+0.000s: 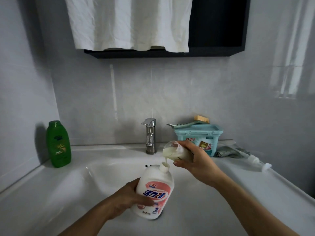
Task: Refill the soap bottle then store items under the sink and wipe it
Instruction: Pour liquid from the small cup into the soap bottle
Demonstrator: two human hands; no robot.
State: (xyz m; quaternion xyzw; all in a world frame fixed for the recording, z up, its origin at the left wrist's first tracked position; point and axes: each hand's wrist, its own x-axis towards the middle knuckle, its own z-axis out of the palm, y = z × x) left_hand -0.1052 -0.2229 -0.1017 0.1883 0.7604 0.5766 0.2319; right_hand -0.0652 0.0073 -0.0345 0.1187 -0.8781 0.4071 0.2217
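Observation:
My left hand grips a white soap bottle with a pink label, held over the white sink basin with its neck open. My right hand holds a small clear cup tipped over that neck, and creamy white soap runs from the cup's rim into the bottle. The bottle's pump head lies on the counter to the right. A grey cloth lies crumpled beside it.
A green bottle stands at the back left of the counter. A steel faucet rises behind the basin. A teal lidded box with a brush on top sits at the back right. A white towel hangs over a dark cabinet.

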